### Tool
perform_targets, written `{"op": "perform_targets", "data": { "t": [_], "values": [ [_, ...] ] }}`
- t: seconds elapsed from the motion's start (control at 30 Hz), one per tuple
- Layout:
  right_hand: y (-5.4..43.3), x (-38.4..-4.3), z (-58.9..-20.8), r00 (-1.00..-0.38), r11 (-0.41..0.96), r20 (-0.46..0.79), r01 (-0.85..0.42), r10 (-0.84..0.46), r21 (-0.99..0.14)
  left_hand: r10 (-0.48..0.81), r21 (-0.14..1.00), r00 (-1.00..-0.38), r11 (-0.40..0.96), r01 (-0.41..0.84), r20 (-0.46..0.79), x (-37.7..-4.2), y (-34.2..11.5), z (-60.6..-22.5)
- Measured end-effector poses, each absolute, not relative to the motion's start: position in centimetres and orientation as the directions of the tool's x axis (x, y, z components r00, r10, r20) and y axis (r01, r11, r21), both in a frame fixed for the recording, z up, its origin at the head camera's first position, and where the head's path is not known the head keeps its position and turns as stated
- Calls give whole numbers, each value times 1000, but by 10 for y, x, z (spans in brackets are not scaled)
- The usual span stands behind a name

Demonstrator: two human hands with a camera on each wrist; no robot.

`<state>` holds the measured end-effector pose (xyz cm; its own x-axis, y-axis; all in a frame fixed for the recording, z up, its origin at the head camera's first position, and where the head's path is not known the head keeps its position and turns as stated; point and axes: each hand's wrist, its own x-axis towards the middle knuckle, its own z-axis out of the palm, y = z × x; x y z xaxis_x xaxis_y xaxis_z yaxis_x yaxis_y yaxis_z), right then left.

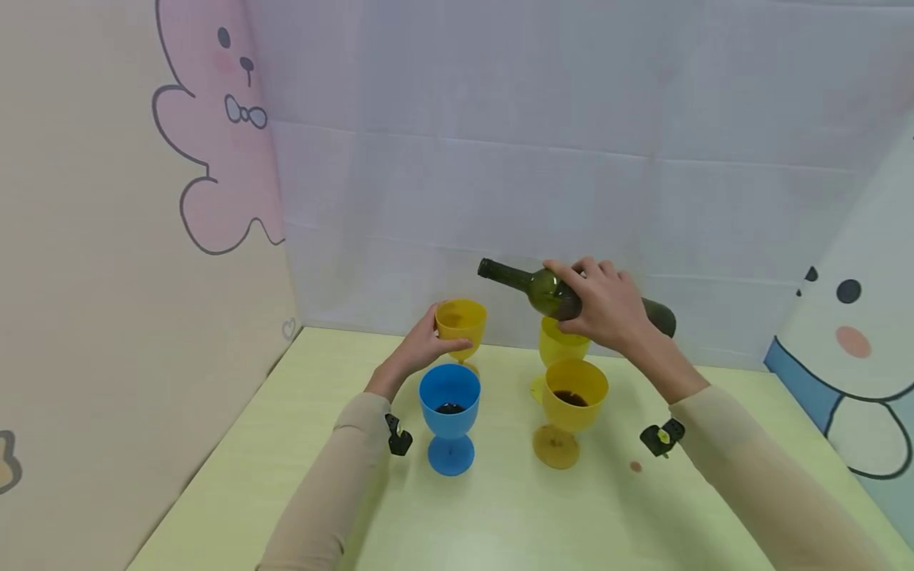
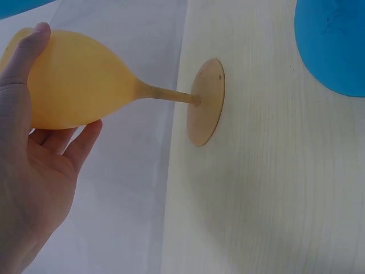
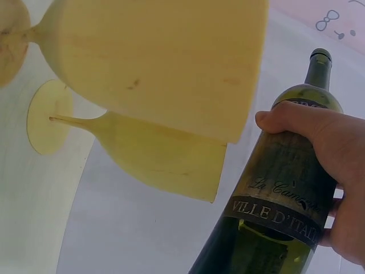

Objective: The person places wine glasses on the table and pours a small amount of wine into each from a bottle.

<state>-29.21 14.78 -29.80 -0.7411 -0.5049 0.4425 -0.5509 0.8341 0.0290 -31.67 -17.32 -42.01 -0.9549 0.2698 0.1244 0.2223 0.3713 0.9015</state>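
Observation:
Toward the back left of the table, my left hand holds an orange-yellow goblet by its bowl, thumb on one side and fingers on the other. In the left wrist view, that goblet's foot is at the tabletop; whether it touches cannot be told. My right hand grips a green wine bottle around its labelled body. The bottle is tilted, its neck pointing left and its mouth above and right of the held goblet's rim, apart from it. No stream of liquid shows at the mouth.
A blue goblet with dark liquid stands in front of the left hand. At right, an orange-yellow goblet also holds dark liquid. Behind it, under the bottle, stands a lighter yellow goblet. A cloth-like wall rises behind the table.

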Motion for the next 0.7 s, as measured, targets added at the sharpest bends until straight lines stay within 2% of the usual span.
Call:
{"op": "perform_targets", "data": {
  "t": [0.7],
  "values": [
    [128,-302,-296,-751,827,348,-528,-561,195,260,899,-957,375,225,131,-314,-173,-420]
  ]
}}
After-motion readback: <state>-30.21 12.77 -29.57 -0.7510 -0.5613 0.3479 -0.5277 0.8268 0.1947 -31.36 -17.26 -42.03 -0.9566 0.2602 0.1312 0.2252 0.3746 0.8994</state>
